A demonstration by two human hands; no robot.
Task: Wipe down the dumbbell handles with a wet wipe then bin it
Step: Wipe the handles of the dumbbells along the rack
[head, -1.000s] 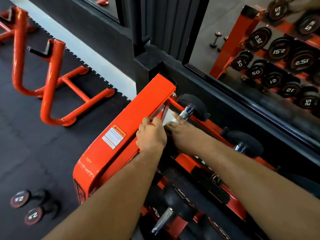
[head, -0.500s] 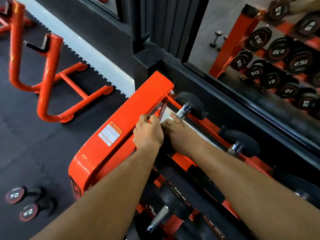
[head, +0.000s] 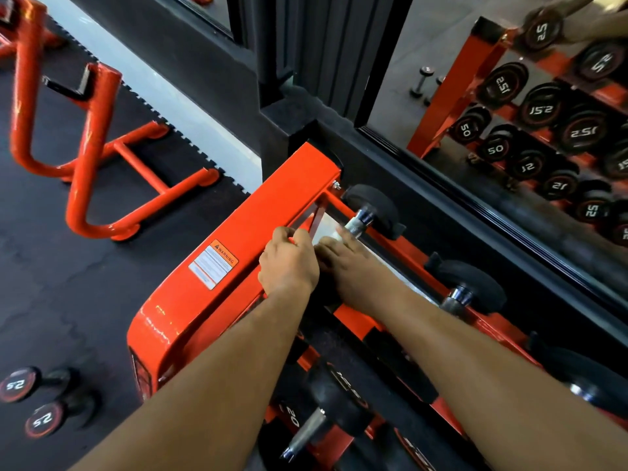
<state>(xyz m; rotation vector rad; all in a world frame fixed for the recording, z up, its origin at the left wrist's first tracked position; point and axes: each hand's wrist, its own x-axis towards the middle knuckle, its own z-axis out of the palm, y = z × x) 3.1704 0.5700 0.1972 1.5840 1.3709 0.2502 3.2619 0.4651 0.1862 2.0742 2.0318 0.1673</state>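
head view: both hands pinch wet wipe (head: 329,236) just beside dumbbell handle (head: 355,226).

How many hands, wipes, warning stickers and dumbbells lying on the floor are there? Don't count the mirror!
Hands: 2, left hand and right hand
Wet wipe: 1
Warning sticker: 1
Floor dumbbells: 2
Total: 6

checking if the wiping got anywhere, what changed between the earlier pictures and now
Very little. Both hands stayed at the top dumbbell's handle: the right hand still lies over the white wipe at the handle's near end, and the left hand keeps its curled grip beside it at the orange rack. No clear stroke along the handle shows. The small shifts look like head camera movement. Nothing was picked up or let go.
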